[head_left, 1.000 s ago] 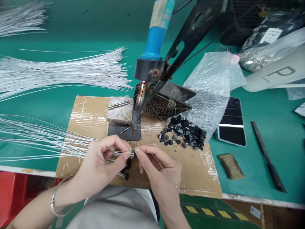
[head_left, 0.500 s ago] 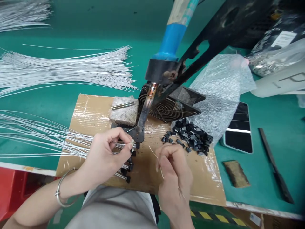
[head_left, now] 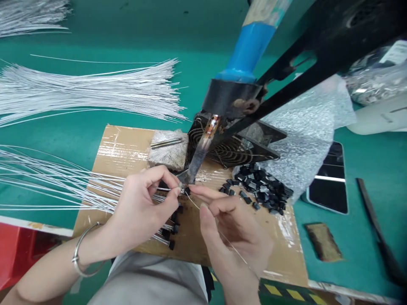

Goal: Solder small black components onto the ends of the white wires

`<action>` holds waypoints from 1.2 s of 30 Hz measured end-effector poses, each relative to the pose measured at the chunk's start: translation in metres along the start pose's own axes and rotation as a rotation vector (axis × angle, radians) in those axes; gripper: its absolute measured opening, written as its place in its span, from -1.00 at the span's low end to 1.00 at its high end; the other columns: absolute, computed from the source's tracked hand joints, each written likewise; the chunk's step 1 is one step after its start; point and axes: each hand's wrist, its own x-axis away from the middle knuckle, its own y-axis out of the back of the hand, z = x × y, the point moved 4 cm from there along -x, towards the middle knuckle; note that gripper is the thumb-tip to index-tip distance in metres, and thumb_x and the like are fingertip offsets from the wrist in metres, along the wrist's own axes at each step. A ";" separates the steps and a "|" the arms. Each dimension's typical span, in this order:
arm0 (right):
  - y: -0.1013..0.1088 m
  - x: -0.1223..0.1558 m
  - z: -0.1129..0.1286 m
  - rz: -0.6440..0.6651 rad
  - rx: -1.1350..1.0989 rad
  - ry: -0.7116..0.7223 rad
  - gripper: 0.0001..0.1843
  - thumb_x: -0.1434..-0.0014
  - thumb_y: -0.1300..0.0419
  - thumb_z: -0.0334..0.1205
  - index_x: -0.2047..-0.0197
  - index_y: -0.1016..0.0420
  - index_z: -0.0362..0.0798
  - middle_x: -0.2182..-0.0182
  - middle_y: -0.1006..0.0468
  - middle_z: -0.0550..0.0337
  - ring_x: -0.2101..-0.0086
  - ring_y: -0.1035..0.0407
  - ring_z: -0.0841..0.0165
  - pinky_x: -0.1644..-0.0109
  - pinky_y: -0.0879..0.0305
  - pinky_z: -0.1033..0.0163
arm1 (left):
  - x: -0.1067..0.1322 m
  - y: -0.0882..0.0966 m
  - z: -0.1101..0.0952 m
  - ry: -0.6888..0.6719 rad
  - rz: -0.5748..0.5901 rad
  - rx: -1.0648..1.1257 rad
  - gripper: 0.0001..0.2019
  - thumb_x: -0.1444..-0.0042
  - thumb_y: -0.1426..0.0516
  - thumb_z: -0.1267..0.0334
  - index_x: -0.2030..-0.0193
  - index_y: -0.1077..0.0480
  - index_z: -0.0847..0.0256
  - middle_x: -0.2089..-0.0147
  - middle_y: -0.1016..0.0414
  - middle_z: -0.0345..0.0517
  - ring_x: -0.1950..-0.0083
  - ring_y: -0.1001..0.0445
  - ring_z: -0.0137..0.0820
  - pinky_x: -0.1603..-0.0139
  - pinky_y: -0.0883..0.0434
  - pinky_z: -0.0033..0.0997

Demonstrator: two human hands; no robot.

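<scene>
At a green workbench (head_left: 375,161), a worker's left hand (head_left: 144,212) presses thumb and forefinger together on a small, half-hidden end piece (head_left: 180,186), with a small black rectangular block (head_left: 187,191) just beyond the fingertips, near the tip of a blue-handled soldering iron (head_left: 251,48). The right hand (head_left: 235,237) pinches a thin silvery strand (head_left: 235,250) that leads to the block, forefinger stretched toward it. Work looks partway along — several black-capped wire ends (head_left: 174,228) on the brown cardboard sheet (head_left: 286,245) appear finished, while a heap of loose black blocks (head_left: 262,190) and a thick bundle of white wires (head_left: 95,91) seem untouched. At upper right, a clear plastic bag (head_left: 370,87) holds shiny pieces — too blurred to identify; what the red plastic bin (head_left: 14,258) contains cannot be told.
</scene>
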 end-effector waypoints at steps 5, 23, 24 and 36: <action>-0.003 -0.003 0.000 -0.038 -0.021 -0.038 -0.79 -0.32 -0.24 -0.37 0.36 -0.39 0.03 0.07 -0.75 0.09 0.09 -0.67 0.27 -0.06 -0.58 0.15 | -0.003 0.002 -0.002 0.011 -0.014 0.010 -0.93 -0.11 -0.18 0.36 0.39 -0.46 0.19 0.29 -0.62 -0.11 0.22 -0.59 -0.28 0.33 -0.34 -0.34; -0.002 -0.007 0.003 -0.068 -0.076 -0.060 -0.77 -0.30 -0.28 -0.39 0.38 -0.43 0.04 0.09 -0.77 0.16 0.10 -0.68 0.33 -0.01 -0.60 0.27 | -0.008 0.003 -0.011 -0.023 0.010 0.053 -0.93 -0.10 -0.19 0.39 0.40 -0.45 0.20 0.35 -0.58 -0.17 0.31 -0.49 -0.38 0.32 -0.33 -0.37; -0.002 -0.007 0.002 -0.076 -0.077 -0.071 -0.77 -0.30 -0.28 -0.40 0.38 -0.43 0.04 0.09 -0.77 0.16 0.09 -0.68 0.33 -0.02 -0.59 0.26 | -0.008 0.003 -0.011 -0.020 0.011 0.048 -0.93 -0.10 -0.20 0.39 0.39 -0.45 0.20 0.35 -0.58 -0.16 0.30 -0.49 -0.37 0.32 -0.32 -0.37; -0.001 -0.007 0.004 -0.051 -0.077 -0.048 -0.79 -0.31 -0.28 -0.37 0.37 -0.44 0.03 0.07 -0.77 0.09 0.10 -0.69 0.26 -0.04 -0.63 0.16 | -0.007 0.005 -0.009 -0.016 0.009 0.047 -0.93 -0.11 -0.20 0.38 0.38 -0.47 0.19 0.32 -0.61 -0.13 0.25 -0.55 -0.32 0.32 -0.32 -0.33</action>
